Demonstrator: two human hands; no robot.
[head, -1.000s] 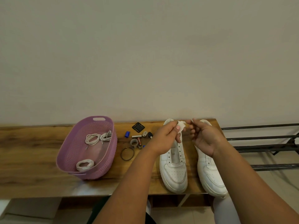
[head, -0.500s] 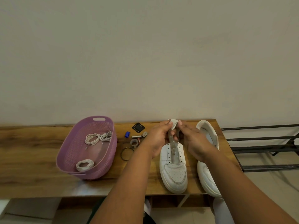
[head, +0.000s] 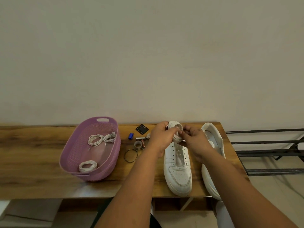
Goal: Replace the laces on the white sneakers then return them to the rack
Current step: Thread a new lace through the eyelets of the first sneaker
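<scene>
Pinching the sneaker tongue (head: 176, 129) between both hands | left hand (head: 162, 137) curled on it | right hand (head: 195, 139) fingertips gripping it

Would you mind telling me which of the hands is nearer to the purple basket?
The left. The left hand is at the heel of the left sneaker, right of the basket. The right hand is farther right, over the sneakers.
</scene>
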